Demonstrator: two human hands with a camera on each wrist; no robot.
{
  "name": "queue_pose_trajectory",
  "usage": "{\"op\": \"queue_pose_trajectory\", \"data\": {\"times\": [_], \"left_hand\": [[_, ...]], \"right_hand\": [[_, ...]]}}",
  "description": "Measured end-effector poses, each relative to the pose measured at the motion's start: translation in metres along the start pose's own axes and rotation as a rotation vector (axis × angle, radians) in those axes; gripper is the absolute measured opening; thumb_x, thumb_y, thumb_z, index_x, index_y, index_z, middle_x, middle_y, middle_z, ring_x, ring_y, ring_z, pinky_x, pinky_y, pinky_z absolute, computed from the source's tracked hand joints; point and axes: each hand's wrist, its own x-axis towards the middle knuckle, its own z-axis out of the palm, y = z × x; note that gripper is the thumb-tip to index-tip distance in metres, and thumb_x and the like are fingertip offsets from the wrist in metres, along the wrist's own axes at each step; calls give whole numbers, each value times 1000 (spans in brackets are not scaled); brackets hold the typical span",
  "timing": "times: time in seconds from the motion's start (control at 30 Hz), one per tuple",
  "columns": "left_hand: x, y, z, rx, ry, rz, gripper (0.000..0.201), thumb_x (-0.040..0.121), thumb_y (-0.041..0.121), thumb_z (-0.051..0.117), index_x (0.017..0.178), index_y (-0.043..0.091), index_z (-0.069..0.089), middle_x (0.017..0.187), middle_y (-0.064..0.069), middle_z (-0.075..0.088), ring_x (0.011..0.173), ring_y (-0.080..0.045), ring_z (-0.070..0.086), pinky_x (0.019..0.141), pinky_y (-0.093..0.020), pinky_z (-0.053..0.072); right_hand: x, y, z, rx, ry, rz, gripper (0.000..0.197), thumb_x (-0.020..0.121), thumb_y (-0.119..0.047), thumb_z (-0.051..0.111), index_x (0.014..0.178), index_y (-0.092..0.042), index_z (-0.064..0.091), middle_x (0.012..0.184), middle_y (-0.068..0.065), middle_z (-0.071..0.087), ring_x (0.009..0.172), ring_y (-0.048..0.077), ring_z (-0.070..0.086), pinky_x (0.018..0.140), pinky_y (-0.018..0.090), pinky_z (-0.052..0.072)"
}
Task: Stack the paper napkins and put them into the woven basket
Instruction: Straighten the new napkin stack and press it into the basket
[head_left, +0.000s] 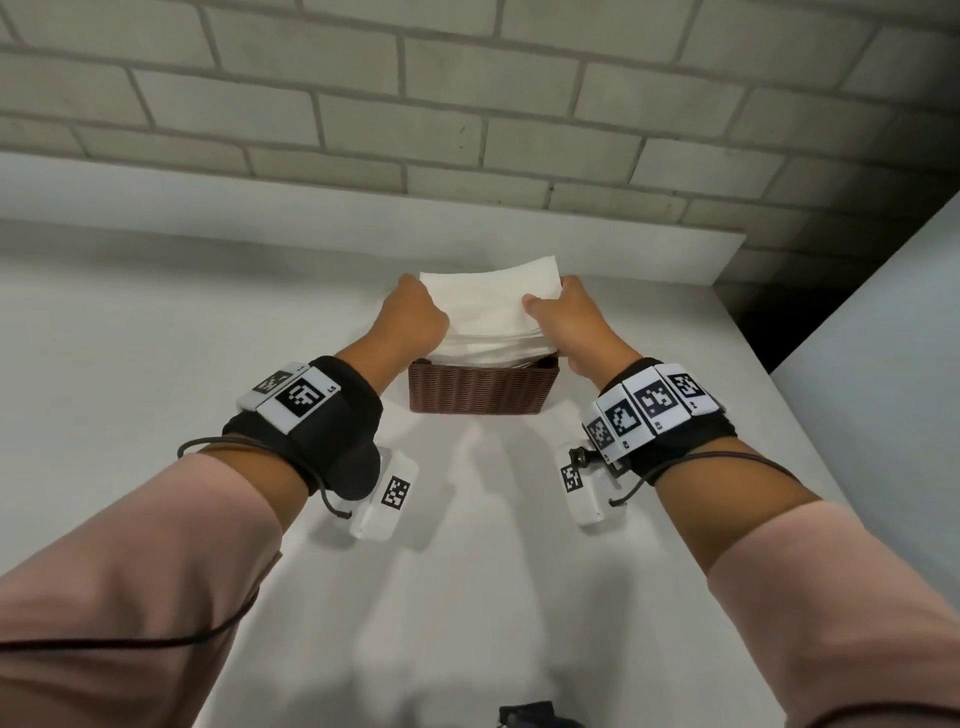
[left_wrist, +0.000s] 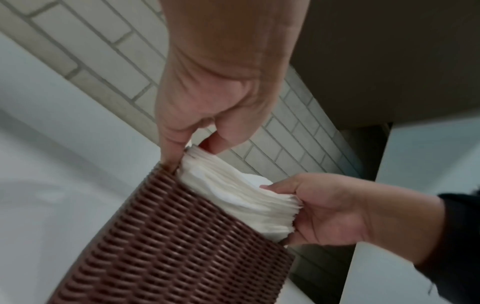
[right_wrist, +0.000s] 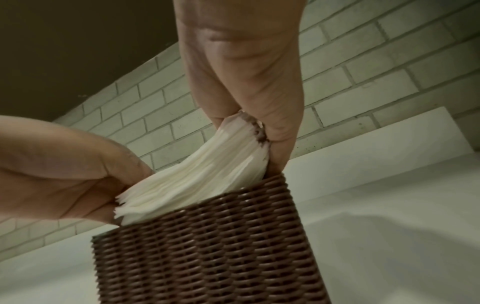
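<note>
A thick stack of white paper napkins (head_left: 491, 312) sits partly inside a brown woven basket (head_left: 480, 395) on the white table, its top well above the rim. My left hand (head_left: 413, 312) grips the stack's left edge, thumb on top and fingers beneath. My right hand (head_left: 566, 312) pinches the right edge the same way. In the left wrist view the napkins (left_wrist: 233, 189) sag between my left hand (left_wrist: 207, 115) and my right hand (left_wrist: 319, 207), just over the basket wall (left_wrist: 182, 246). The right wrist view shows the napkins (right_wrist: 197, 174) curving into the basket (right_wrist: 207, 246).
A white table (head_left: 156, 338) carries the basket near its far edge, below a grey brick wall (head_left: 467, 104). A second white surface (head_left: 883, 338) stands to the right, past a dark gap. A small dark object (head_left: 524, 716) lies at the table's near edge.
</note>
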Motion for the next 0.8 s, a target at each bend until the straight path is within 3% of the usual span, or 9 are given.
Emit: {"op": "queue_pose_trajectory", "data": {"times": [0.1, 0.27, 0.37, 0.43, 0.53, 0.67, 0.8], "left_hand": [[-6, -2, -2, 83, 83, 82, 43, 88, -2, 46, 130, -5, 37, 112, -18, 56, 85, -21, 47, 64, -27, 37], [-7, -20, -3, 72, 190, 200, 47, 82, 6, 62, 126, 3, 47, 93, -7, 56, 85, -20, 55, 70, -25, 41], [-10, -34, 2, 116, 204, 296, 38, 85, 12, 62, 122, 6, 57, 112, -11, 57, 95, -23, 59, 82, -22, 41], [-14, -40, 7, 193, 236, 359, 30, 90, 13, 54, 119, 7, 62, 130, -15, 48, 111, -28, 53, 90, -22, 37], [-23, -42, 11, 435, 245, 468, 31, 95, 22, 45, 117, 11, 65, 142, -12, 40, 128, -33, 32, 100, -38, 30], [-32, -43, 13, 707, 1, 449, 47, 99, 40, 27, 137, 19, 43, 150, -5, 35, 138, -25, 21, 107, -43, 16], [-34, -47, 12, 857, -154, 384, 64, 95, 55, 17, 150, 22, 11, 159, -7, 12, 146, -25, 6, 112, -54, 3]], "right_hand": [[0, -1, 1, -8, 16, 6, 48, 92, -22, 53, 134, -8, 35, 132, 11, 52, 116, 29, 55, 89, 37, 48], [1, -1, 2, 67, 21, 40, 44, 87, -21, 60, 126, -8, 42, 126, 12, 57, 110, 29, 59, 91, 43, 53], [-1, -4, 5, 56, -4, 39, 45, 88, -19, 58, 128, -8, 40, 126, 11, 56, 110, 29, 58, 86, 40, 52], [-3, -5, 8, 35, -27, 44, 47, 90, -20, 56, 131, -7, 37, 129, 12, 54, 112, 30, 57, 84, 39, 51], [-4, -5, 13, -94, -33, 22, 51, 94, -22, 50, 137, -4, 30, 134, 15, 49, 118, 31, 53, 90, 38, 48], [-6, -7, 19, -296, -39, 2, 51, 98, -21, 41, 142, -1, 22, 141, 19, 43, 125, 33, 48, 91, 35, 43], [-11, -8, 23, -397, -38, -25, 50, 99, -20, 38, 141, 0, 22, 142, 22, 42, 125, 35, 47, 90, 33, 41]]}}
